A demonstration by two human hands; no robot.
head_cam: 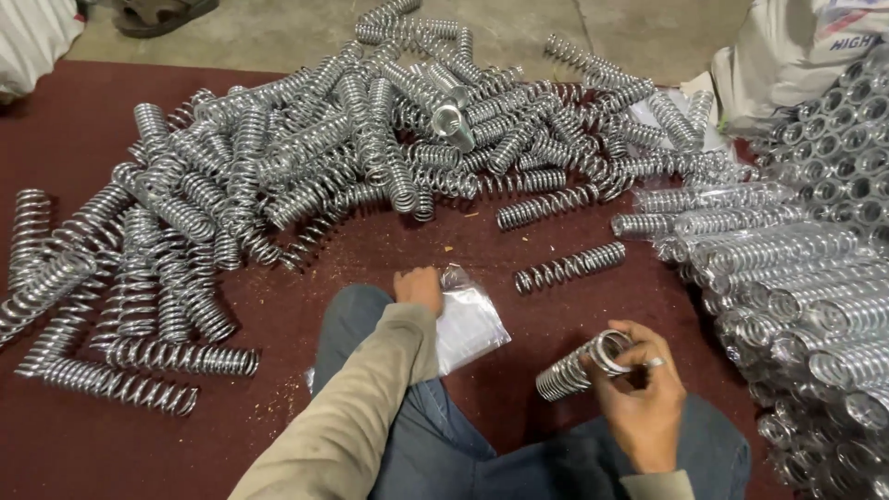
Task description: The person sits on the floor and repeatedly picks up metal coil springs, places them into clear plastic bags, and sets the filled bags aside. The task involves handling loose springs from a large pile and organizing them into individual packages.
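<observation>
One steel spring [582, 363] gripped at its upper end by the right hand [642, 403] above the knee, left hand [419, 287] closed on a stack of clear plastic bags [466, 322] on the maroon mat [56, 139]; loose springs [306, 157] heaped beyond, bagged springs [796, 268] stacked right, white sack [796, 46] top right.

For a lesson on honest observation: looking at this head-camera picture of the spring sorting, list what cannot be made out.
- Left hand: fingers hidden behind its own knuckles and the clear plastic bags.
- Spring in the right hand: its near end is covered by the fingers.
- Bagged springs: stack cut off by the right edge.
- White sack: cut off at the top.
</observation>
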